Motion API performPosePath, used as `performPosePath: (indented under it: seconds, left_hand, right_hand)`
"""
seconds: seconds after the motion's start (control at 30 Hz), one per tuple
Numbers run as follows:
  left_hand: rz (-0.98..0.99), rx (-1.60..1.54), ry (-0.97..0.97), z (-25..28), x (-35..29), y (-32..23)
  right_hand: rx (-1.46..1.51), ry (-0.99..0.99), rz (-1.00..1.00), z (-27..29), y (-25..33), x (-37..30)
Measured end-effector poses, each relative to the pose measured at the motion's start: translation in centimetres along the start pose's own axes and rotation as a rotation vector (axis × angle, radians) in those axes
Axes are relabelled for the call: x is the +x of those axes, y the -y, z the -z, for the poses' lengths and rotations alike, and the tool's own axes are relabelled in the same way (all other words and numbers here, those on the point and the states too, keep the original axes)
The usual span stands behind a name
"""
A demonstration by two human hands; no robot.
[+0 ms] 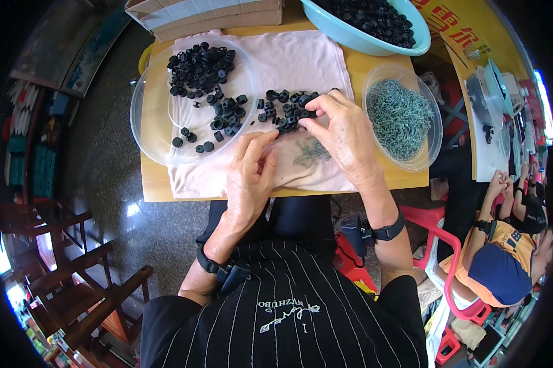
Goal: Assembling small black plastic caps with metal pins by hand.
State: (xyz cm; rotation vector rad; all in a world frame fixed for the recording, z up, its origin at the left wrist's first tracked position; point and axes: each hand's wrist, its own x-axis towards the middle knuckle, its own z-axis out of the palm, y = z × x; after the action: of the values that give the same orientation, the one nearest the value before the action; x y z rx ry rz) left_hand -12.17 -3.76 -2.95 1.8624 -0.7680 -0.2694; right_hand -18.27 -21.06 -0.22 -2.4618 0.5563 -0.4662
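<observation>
A loose pile of small black plastic caps [282, 108] lies on a pale pink cloth [301, 54]. Over the right side of this pile, my right hand [343, 138] has its thumb and forefinger closed on one of the caps. My left hand [250, 178] is at the near edge of the pile with curled fingers; its fingertips touch the cloth beside the caps, and whatever they hold is hidden. Small silvery-green screws [312, 151] lie on the cloth between my hands. More screws fill a clear round tub [401, 120] right of my right hand.
A wide clear plastic lid [151, 138] with many black caps stands at the left. Behind are a cardboard box [209, 17] and a light blue basin [368, 42] full of black parts. To the right, a person in an orange shirt [497, 257] sits beside a pink-red plastic chair [451, 270].
</observation>
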Motion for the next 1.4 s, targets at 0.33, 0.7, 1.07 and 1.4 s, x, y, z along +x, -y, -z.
performPosePath:
  seconds: [0.33, 0.7, 1.07, 1.4]
  left_hand:
    - [-0.081, 0.016, 0.001, -0.5, -0.3, 0.7]
    - [-0.193, -0.133, 0.001, -0.5, 0.7, -2.0]
    - [-0.057, -0.378, 0.019, -0.9, -0.6, 0.5]
    - [-0.327, 0.240, 0.002, 0.0, -0.6, 1.0]
  right_hand:
    - [-0.041, -0.029, 0.000, -1.0, -0.2, 0.1]
    - [0.696, 0.038, -0.227, 1.1, 1.0, -3.5]
    - [0.978, -0.002, -0.347, 1.2, 1.4, -6.9]
    - [0.538, -0.188, -0.111, 1.0, 0.8, -9.8]
